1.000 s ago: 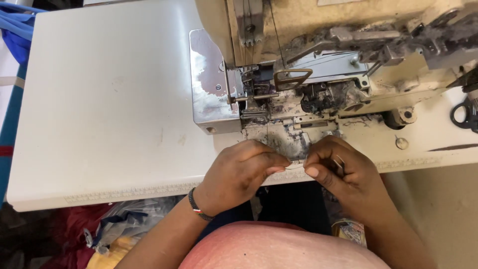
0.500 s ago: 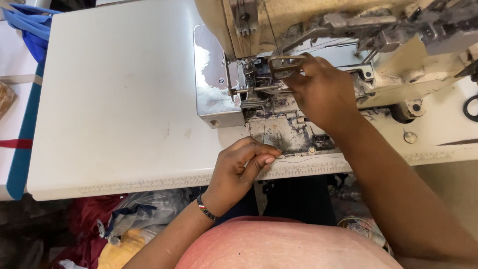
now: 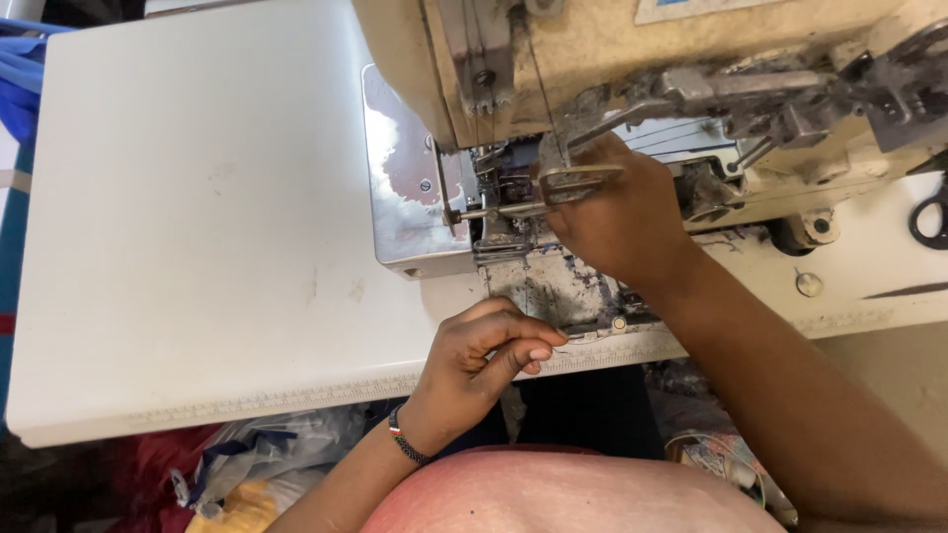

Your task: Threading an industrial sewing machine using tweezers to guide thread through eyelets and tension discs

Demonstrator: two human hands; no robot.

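Observation:
My right hand (image 3: 624, 225) reaches into the needle area of a beige, worn overlock sewing machine (image 3: 612, 59). It grips metal tweezers (image 3: 538, 195) whose tips point left toward the presser foot. My left hand (image 3: 484, 355) rests at the front edge of the white table (image 3: 197, 247). Its thumb and fingers are pinched together just in front of the machine's grimy base plate (image 3: 553, 286). I cannot make out anything between those fingers. A beaded band circles my left wrist.
A shiny metal cover plate (image 3: 405, 207) sits on the machine's left side. Black scissor handles (image 3: 928, 212) lie at the right edge. Blue cloth (image 3: 20, 79) hangs at the far left. Bags and fabric scraps (image 3: 247, 464) lie under the table.
My right hand left the table's front edge, went up to the needle area and now holds tweezers there. My left hand stayed pinched near the front edge. The view moved closer.

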